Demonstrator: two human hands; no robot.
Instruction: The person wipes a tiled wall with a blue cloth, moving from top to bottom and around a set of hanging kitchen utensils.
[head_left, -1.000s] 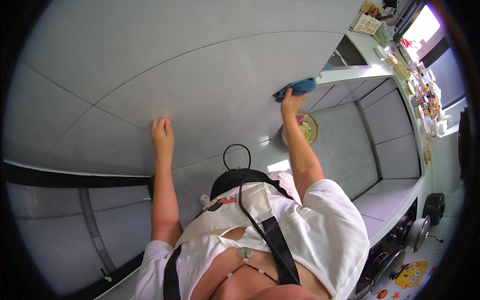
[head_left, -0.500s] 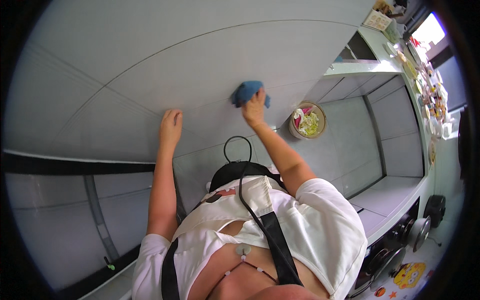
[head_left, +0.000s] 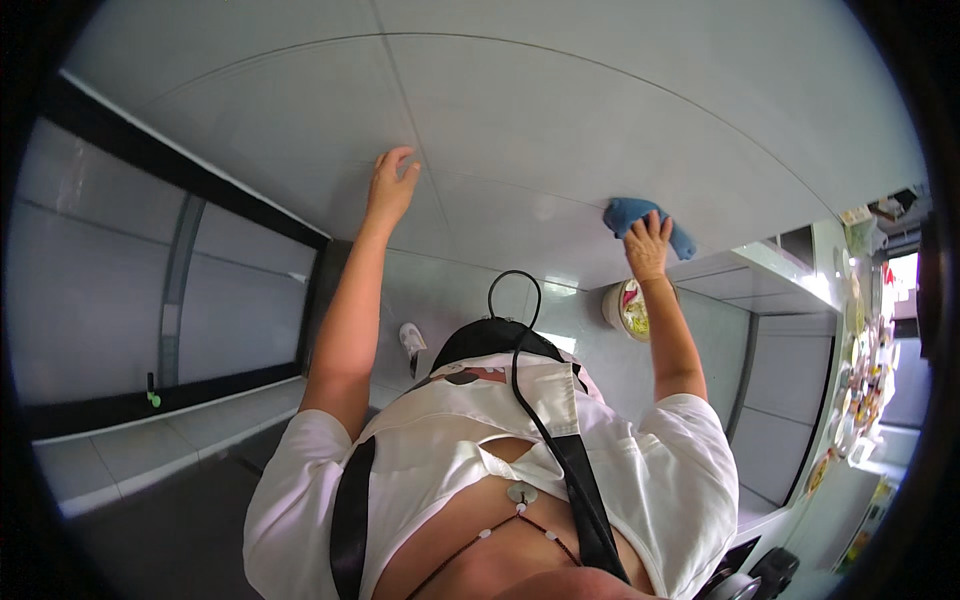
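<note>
A crumpled blue cloth (head_left: 630,214) lies pressed against the grey tiled wall (head_left: 540,110) beneath my right hand (head_left: 648,246), whose fingers spread over it. To the left, my left hand (head_left: 391,188) is raised at the same wall near a tile joint. Its fingers are loosely bent and apart from the thumb, with nothing in them. Whether its fingertips touch the tile, I cannot tell.
Below my right hand, a round bin (head_left: 622,308) with scraps in it stands on the grey floor, partly hidden by my forearm. A black-framed glazed door (head_left: 240,290) is at the left. On the right runs a cluttered counter (head_left: 835,300).
My view has swung so that the door shows more fully. My right hand has moved right along the wall with the cloth. My left hand has risen and its fingers have opened.
</note>
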